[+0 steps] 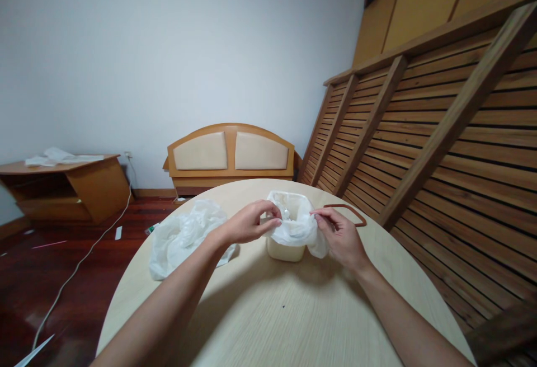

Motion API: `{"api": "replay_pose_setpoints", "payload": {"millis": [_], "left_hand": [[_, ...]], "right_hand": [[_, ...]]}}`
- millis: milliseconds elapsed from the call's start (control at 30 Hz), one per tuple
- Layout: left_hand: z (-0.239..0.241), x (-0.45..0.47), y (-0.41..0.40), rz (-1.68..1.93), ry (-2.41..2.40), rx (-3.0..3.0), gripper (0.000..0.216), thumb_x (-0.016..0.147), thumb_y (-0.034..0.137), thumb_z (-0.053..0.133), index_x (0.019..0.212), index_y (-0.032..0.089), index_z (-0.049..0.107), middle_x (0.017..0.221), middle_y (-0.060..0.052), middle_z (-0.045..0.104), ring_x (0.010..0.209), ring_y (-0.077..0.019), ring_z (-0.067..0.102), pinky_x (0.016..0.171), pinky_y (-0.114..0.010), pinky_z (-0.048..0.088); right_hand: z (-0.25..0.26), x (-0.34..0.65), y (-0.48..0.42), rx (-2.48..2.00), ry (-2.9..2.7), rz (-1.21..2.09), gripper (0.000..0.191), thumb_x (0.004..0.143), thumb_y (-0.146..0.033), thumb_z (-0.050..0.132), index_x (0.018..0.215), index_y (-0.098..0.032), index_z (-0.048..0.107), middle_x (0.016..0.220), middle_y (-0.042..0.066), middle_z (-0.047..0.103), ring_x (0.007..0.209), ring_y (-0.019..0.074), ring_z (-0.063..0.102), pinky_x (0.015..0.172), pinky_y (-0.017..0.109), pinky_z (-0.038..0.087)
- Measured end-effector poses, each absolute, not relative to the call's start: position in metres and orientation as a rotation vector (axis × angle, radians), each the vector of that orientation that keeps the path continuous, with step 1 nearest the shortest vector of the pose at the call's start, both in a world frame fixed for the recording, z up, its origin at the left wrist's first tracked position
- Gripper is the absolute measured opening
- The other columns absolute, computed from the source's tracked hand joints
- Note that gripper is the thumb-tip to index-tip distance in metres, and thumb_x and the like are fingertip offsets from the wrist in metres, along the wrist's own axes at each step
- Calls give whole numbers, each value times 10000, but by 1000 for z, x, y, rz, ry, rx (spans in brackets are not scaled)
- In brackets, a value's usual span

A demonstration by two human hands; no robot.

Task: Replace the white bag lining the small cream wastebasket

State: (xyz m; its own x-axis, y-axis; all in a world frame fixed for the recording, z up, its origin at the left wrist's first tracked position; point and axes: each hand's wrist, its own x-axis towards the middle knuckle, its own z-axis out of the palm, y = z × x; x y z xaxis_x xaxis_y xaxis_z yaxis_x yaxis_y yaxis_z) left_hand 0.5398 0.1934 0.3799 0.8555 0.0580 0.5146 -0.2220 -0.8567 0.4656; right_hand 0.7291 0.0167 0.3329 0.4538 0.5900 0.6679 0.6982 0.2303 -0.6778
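A small cream bin [286, 252] stands upright on the round table, with a white plastic bag [289, 236] lining it and folded over its rim. My left hand [254, 221] pinches the bag's edge at the left of the rim, thumb and fingers close together. On the opposite side, my right hand [339, 234] grips the bag's edge between thumb and fingertips, and a loose flap hangs below it. Some clear crumpled plastic shows inside the opening. Left of the bin lies a second crumpled white plastic bag [184, 238], partly behind my left forearm.
A brown rounded frame [352, 213] lies on the round table [293, 322] behind my right hand. Wooden slatted panels [461, 149] lean along the right. A headboard [230, 151] stands beyond the table; a low cabinet [96, 188] and a cable [90, 252] are at left.
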Motion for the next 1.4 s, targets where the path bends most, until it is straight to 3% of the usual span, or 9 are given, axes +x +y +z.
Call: {"api": "replay_pose_setpoints", "payload": {"millis": [167,433,533,767,867,1033,1167,1300,1400], "left_hand": [[390,536,187,639,-174,2580,159,930,314,586,916,183,673,854,-41,693,774,-150,609,733,-268,479],[404,529,169,464,-256,2524,177,924,331,598,915,177,686,821,-33,693,729,-135,600,703,-250,481],[405,526,173,547,-232,2474,161,921,319,600,890,179,674,847,-28,688,767,-134,602,728,-249,488],[407,522,200,803,156,2359,205,913,350,587,858,168,664,795,-21,669,711,-134,589,578,-220,433],[406,525,201,801,165,2338,188,909,328,585,845,163,647,790,-21,666,708,-134,588,617,-232,453],[408,527,182,769,66,2305,178,920,331,588,891,166,649,786,-10,657,641,-102,548,563,-204,425],[413,526,162,701,-77,2336,190,921,344,605,889,161,644,782,-9,656,647,-94,559,553,-184,419],[415,524,153,661,-158,2400,164,899,328,651,913,166,637,827,-5,680,672,-88,574,594,-184,429],[416,522,158,653,-141,2462,151,876,300,679,956,178,640,859,-3,694,690,-96,582,616,-196,430]], "right_hand": [[334,732,15,-1447,-1180,-64,309,901,-483,605,981,-213,732,972,75,737,915,229,678,864,370,544],[339,742,11,-1341,-1100,-75,289,823,-490,696,921,-218,682,894,55,721,804,199,675,722,320,570],[340,746,12,-1296,-1023,-84,294,817,-491,702,917,-225,628,863,40,690,780,182,655,680,290,547],[341,758,11,-1361,-879,-127,337,807,-507,687,930,-199,627,842,67,693,765,218,656,656,325,516],[346,748,8,-1479,-935,-246,301,872,-477,615,968,-194,652,912,92,714,844,247,664,768,391,528],[364,702,2,-1507,-1259,-661,205,937,-341,563,1041,-228,698,1052,90,726,1072,272,602,1000,486,447],[366,676,3,-1494,-1423,-621,270,933,-337,594,1174,-237,668,1119,80,720,1145,282,564,999,508,454],[364,672,6,-1450,-1476,-559,115,928,-304,619,970,-243,705,930,48,735,1118,272,568,966,479,467],[365,678,5,-1415,-1344,-511,129,935,-310,602,878,-225,681,908,56,697,1004,245,605,896,426,497]]}}
